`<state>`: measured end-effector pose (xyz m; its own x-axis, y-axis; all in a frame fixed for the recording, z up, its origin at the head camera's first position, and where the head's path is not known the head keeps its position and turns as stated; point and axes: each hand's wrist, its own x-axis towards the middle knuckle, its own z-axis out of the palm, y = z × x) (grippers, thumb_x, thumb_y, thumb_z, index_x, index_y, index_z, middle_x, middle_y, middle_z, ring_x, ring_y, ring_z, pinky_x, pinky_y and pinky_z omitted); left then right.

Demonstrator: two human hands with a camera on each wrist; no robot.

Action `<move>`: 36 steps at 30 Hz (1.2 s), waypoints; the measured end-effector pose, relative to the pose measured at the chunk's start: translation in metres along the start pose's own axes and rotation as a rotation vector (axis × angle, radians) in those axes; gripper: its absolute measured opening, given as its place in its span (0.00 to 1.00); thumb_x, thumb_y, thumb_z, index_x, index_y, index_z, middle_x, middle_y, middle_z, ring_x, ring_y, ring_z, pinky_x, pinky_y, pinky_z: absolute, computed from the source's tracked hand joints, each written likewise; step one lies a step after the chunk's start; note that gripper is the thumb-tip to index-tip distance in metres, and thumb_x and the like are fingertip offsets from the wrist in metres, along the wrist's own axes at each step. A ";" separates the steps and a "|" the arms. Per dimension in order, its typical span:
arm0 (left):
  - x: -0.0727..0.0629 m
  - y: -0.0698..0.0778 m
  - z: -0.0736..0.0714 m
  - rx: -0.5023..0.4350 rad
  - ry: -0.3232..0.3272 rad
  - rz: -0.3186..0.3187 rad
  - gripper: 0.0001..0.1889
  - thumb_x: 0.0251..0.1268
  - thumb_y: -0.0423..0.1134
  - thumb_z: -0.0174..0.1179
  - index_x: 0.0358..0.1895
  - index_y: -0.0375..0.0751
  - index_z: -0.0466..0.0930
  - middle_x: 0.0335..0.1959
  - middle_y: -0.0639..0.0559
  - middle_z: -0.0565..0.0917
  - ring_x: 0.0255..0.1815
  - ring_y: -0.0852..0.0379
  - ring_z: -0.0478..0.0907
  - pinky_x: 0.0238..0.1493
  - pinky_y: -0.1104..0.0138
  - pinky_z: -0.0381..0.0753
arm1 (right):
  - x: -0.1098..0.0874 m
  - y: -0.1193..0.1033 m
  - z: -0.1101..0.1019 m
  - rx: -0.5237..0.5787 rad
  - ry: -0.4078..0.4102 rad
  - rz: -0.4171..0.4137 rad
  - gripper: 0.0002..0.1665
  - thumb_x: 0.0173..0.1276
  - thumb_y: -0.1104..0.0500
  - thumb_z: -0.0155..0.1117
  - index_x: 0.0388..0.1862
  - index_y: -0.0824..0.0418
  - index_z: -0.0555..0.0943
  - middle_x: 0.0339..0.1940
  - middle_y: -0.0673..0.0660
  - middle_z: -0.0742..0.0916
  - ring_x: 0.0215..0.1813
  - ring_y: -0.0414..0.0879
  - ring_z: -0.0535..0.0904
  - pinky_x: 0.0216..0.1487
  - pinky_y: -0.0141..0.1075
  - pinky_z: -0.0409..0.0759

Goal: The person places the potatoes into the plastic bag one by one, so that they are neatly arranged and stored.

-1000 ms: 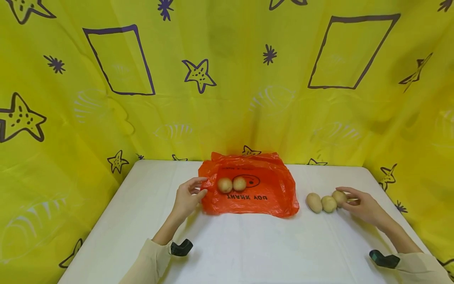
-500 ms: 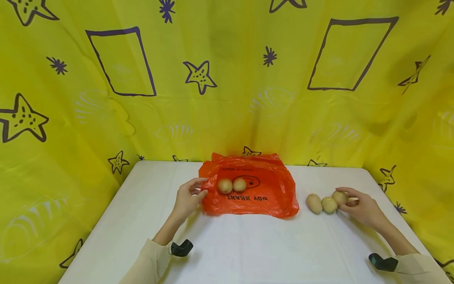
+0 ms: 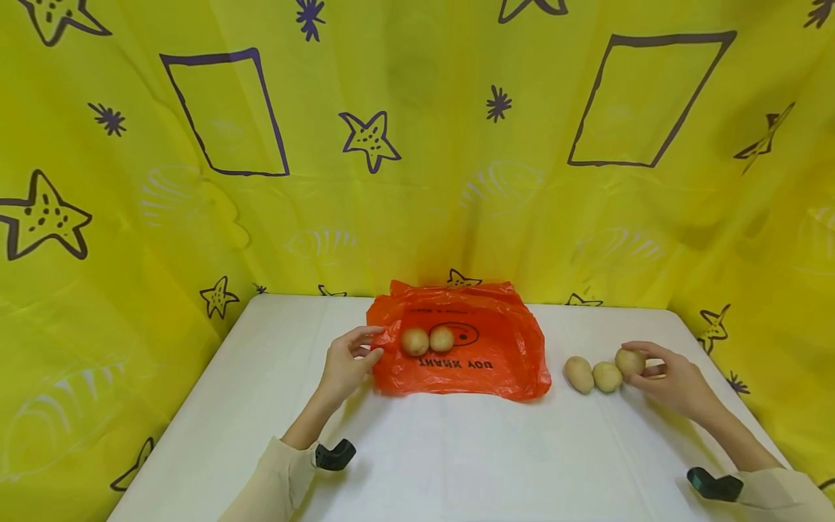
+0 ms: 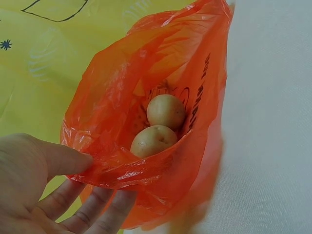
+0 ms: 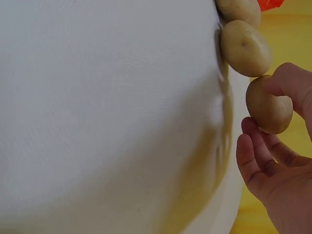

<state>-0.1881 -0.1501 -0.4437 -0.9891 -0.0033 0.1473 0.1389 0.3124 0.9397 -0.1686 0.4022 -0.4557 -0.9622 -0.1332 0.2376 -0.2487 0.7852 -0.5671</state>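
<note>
A red plastic bag with black lettering lies on the table, its mouth facing me. Two potatoes rest side by side inside it. My left hand pinches the left edge of the bag's mouth between thumb and fingers, holding it up. On the right, my right hand holds a potato between thumb and fingertips. Beside it sit a rounder potato and a longer potato, in a row leading toward the bag.
The table has a white cover. A yellow curtain printed with starfish and shells surrounds it at the back and both sides. Dark devices are worn on both wrists.
My right hand has closed its grip on the outermost potato, which has shifted slightly. The left hand and bag stay in place.
</note>
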 end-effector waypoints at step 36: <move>-0.004 0.004 -0.003 0.083 0.024 0.110 0.19 0.62 0.24 0.68 0.56 0.42 0.86 0.45 0.43 0.87 0.34 0.50 0.82 0.30 0.71 0.84 | -0.006 -0.063 -0.009 0.144 0.042 -0.199 0.31 0.58 0.70 0.78 0.61 0.61 0.81 0.51 0.31 0.81 0.39 0.31 0.82 0.34 0.25 0.82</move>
<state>-0.1838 -0.1520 -0.4396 -0.9665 0.0131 0.2564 0.2411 0.3897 0.8888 -0.1465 0.3585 -0.4143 -0.8878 -0.2494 0.3869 -0.4494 0.6512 -0.6115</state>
